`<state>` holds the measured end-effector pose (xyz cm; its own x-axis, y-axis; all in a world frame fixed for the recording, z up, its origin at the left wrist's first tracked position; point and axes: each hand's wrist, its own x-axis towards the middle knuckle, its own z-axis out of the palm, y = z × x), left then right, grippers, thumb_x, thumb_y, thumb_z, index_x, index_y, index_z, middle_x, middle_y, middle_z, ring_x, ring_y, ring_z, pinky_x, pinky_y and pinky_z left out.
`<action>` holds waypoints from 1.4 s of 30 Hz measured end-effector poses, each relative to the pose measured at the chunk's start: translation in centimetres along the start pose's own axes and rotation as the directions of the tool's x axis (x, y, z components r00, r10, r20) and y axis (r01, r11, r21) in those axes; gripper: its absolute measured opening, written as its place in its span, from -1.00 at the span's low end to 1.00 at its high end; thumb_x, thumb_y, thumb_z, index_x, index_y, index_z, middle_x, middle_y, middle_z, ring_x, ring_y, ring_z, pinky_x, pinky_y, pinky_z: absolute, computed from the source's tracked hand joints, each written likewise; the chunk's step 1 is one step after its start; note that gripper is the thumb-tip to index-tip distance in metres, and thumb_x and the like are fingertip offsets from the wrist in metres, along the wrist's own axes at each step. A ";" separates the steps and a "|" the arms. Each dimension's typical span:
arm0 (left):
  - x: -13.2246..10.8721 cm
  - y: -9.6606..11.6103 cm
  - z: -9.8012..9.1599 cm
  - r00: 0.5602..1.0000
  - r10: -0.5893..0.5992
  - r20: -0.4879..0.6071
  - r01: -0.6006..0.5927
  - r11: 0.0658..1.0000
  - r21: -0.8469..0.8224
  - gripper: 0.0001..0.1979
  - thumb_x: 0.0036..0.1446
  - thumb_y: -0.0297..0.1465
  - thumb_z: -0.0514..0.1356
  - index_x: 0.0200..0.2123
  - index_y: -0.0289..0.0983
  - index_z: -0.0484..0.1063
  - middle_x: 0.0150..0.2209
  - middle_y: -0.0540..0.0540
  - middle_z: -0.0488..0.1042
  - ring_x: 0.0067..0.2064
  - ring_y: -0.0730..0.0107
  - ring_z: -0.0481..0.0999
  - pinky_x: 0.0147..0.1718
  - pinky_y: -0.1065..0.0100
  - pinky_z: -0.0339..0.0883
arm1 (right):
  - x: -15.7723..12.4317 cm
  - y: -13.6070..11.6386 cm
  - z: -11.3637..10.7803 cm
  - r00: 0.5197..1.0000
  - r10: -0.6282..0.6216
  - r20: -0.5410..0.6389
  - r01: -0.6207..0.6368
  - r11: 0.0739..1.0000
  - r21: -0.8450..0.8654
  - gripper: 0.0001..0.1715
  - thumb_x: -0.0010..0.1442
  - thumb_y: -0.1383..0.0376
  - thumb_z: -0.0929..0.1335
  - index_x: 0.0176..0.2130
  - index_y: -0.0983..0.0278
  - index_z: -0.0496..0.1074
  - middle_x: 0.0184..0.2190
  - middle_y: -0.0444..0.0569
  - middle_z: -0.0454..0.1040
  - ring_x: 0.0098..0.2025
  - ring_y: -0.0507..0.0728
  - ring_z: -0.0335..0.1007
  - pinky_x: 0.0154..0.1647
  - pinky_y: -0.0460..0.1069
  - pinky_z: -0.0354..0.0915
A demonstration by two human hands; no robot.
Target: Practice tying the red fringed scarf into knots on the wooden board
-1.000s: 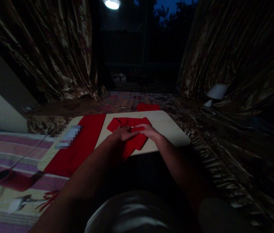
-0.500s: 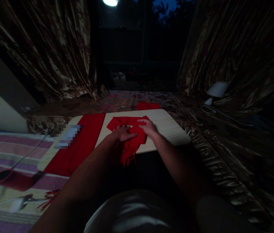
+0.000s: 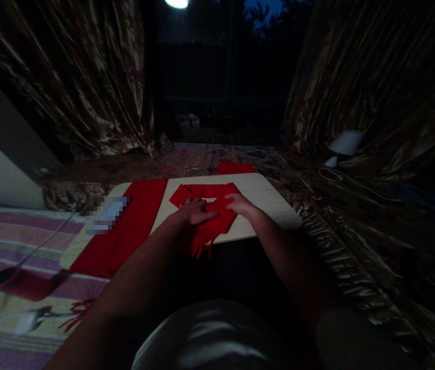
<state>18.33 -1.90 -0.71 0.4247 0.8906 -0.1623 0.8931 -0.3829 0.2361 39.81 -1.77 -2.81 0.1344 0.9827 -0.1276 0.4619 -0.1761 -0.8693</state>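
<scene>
A red fringed scarf [image 3: 223, 218] lies folded into a loop on a pale wooden board [image 3: 275, 205], its fringe hanging at the near edge. My left hand [image 3: 195, 210] rests flat on the scarf's left part, fingers stretched and thumb pointing right. At the right side of the loop, my right hand [image 3: 239, 204] has its fingers closed on the scarf's edge; the dim light hides the exact grip. A small patch of bare board shows inside the loop, between the hands.
Red cloth [image 3: 136, 226] crosses the board's left part, beside a pixelated flat object [image 3: 107, 216]. More red cloth [image 3: 235, 167] lies beyond the board. On the striped cover are a red cylindrical object [image 3: 24, 285] and a white plug [image 3: 28, 322]. A small lamp [image 3: 345, 144] stands right.
My right hand has slid slightly right and nearer, its fingers drawing together at the scarf's edge. The scarf's near right corner and fringe have shifted. My left hand stays in place.
</scene>
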 end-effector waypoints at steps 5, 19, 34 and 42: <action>-0.3 0.0 0.6 0.999 0.024 -0.040 -0.024 1.000 -0.001 -0.09 0.09 0.27 0.04 0.38 -0.10 0.22 0.39 -0.31 0.21 0.35 -0.44 0.11 0.20 -0.45 0.00 | -0.8 -0.6 -0.7 0.997 0.009 0.072 -0.004 0.997 -0.071 -0.15 0.02 0.55 0.41 0.29 0.27 0.35 -0.49 -0.18 0.48 -0.62 -0.03 0.24 -0.62 -0.15 0.14; 0.3 -0.2 3.4 0.993 -0.051 -0.104 0.053 0.998 0.022 -0.01 0.22 0.24 -0.17 0.53 -0.18 -0.33 0.52 -0.26 -0.34 0.52 -0.21 -0.29 0.33 -0.41 -0.34 | -0.1 -0.6 -1.3 0.910 -0.406 -0.084 0.208 0.623 -0.754 -0.31 0.37 0.08 0.26 0.36 0.32 0.26 0.38 0.20 0.23 0.40 0.29 0.11 0.38 0.13 0.08; 0.2 -1.6 1.0 0.937 -0.027 -0.349 0.020 1.000 -0.021 -0.34 0.33 0.02 -0.09 0.28 -0.23 0.36 0.30 -0.31 0.37 0.31 -0.13 0.32 0.23 -0.08 0.22 | 2.4 0.0 -1.7 0.928 -0.365 -0.073 0.221 0.698 -0.682 -0.48 0.44 0.17 0.16 0.25 0.19 0.41 0.25 0.06 0.43 0.27 0.17 0.33 0.29 0.06 0.19; 5.5 -9.7 -2.0 0.802 -0.510 -0.311 0.415 0.850 -0.323 -0.46 0.16 -0.09 0.16 0.03 -0.38 0.46 -0.07 -0.49 0.58 -0.03 -0.19 0.60 -0.19 0.13 0.45 | 7.9 -0.4 -5.0 0.990 -0.091 -0.110 -0.001 0.766 -0.643 -0.60 0.23 0.13 0.42 -0.07 0.37 0.59 -0.04 0.20 0.61 -0.02 0.23 0.54 -0.14 -0.06 0.32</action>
<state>11.72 7.23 -2.03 -0.1608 0.9858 0.0475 0.8879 0.1235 0.4432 45.07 5.80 -1.11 0.1869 0.9824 0.0053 0.9174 -0.1726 -0.3587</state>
